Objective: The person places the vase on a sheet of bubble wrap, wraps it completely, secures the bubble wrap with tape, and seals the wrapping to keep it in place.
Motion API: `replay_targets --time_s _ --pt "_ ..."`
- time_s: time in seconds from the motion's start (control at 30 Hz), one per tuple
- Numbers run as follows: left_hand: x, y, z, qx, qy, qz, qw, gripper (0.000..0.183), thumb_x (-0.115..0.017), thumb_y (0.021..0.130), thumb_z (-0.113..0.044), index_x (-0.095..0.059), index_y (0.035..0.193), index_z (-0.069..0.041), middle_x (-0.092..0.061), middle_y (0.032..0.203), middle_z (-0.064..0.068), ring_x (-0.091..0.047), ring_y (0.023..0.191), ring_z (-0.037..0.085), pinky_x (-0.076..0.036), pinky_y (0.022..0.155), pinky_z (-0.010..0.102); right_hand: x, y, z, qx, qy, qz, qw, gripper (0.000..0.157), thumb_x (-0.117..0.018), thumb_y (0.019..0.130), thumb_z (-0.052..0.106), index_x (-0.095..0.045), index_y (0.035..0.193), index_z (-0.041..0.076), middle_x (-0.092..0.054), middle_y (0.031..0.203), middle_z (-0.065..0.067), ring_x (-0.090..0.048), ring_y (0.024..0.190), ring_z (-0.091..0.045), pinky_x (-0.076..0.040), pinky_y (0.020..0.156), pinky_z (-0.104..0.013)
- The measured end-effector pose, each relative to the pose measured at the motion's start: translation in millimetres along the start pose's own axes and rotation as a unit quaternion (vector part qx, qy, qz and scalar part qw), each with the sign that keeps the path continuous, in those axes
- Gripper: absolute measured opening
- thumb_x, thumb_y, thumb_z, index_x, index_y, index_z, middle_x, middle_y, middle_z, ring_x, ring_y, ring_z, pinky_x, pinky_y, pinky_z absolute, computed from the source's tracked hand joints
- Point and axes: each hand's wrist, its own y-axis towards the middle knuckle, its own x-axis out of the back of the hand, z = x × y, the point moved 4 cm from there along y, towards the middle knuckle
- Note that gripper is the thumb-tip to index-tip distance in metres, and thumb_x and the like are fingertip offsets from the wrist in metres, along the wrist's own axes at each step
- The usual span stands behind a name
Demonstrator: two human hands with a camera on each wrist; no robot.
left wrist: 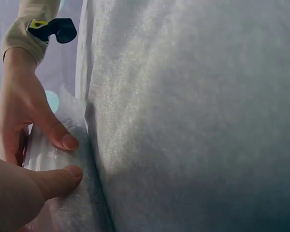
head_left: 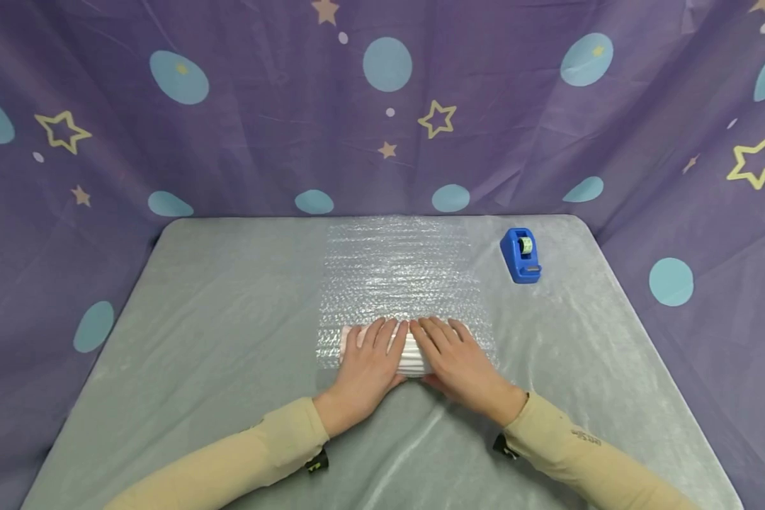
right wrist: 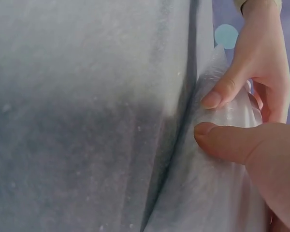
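A white, ribbed bundle (head_left: 411, 360) lies across the near end of a sheet of clear bubble wrap (head_left: 398, 273); its exact kind cannot be told. My left hand (head_left: 368, 367) grips the bundle's left part, fingers over the top and thumb on the near side. On the right part, my right hand (head_left: 464, 365) holds it the same way. Both wrist views show bubble wrap (left wrist: 72, 208) over the bundle's near side, with the left thumb (left wrist: 63, 181) and right thumb (right wrist: 227, 142) pressing on it. Much of the bundle is hidden under the hands.
A blue tape dispenser (head_left: 520, 256) with a roll in it stands at the back right of the grey cloth-covered table (head_left: 229, 297). Behind and beside the table hangs a purple curtain (head_left: 261, 127) with stars and dots. The bubble wrap runs to the table's back edge.
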Motion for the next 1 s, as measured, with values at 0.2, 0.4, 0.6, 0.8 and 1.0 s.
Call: replay_targets --time_s 0.2,0.4,0.6,0.8,1.0 --pt "4.3 -2.1 2.6 0.002 -0.028 -0.010 0.9995 0.087 -0.069 0.072 -0.054 -0.041 0.137 -0.003 -0.049 0.133 0.012 -0.043 0.123 0.029 -0.035 0.095 0.053 2.7 -2 -1 -0.002 0.029 0.014 0.999 0.094 -0.075 0.073 0.046 -0.032 0.144 0.003 -0.043 0.139 -0.015 -0.041 0.127 -0.030 -0.033 0.102 -0.052" --pt "6.0 -1.6 6.3 -0.001 -0.064 0.008 0.9979 0.085 -0.066 0.076 -0.054 -0.040 0.138 -0.003 -0.046 0.138 0.012 -0.041 0.127 0.030 -0.033 0.096 0.054 6.7 0 -1 -0.006 0.029 0.014 0.999 0.090 -0.077 0.071 0.046 -0.038 0.139 0.002 -0.044 0.138 -0.016 -0.041 0.127 -0.033 -0.029 0.104 -0.054" --pt "6.2 3.6 12.3 -0.001 -0.104 0.030 0.9941 0.083 -0.066 0.078 -0.052 -0.040 0.138 -0.002 -0.046 0.137 0.013 -0.041 0.127 0.030 -0.034 0.096 0.057 9.1 1 13 -0.025 0.008 0.019 0.999 0.096 -0.076 0.071 0.047 -0.032 0.143 0.001 -0.040 0.140 -0.019 -0.035 0.132 -0.036 -0.023 0.107 -0.057" --pt "5.2 10.1 19.2 -0.001 -0.152 0.055 0.9869 0.078 -0.066 0.081 -0.048 -0.039 0.138 -0.001 -0.045 0.136 0.013 -0.039 0.127 0.029 -0.032 0.098 0.056 2.9 2 28 -0.017 -0.024 0.010 1.000 0.109 -0.076 0.067 0.054 -0.026 0.145 -0.004 -0.030 0.146 -0.025 -0.024 0.137 -0.039 -0.019 0.106 -0.061" --pt "4.1 16.3 24.8 -0.004 -0.210 0.061 0.9758 0.075 -0.065 0.083 -0.046 -0.041 0.137 0.001 -0.047 0.133 0.015 -0.041 0.125 0.030 -0.030 0.101 0.054 -8.5 3 27 -0.026 -0.064 0.004 0.998 0.108 -0.075 0.068 0.050 -0.024 0.144 -0.007 -0.022 0.149 -0.028 -0.019 0.138 -0.040 -0.015 0.107 -0.061"
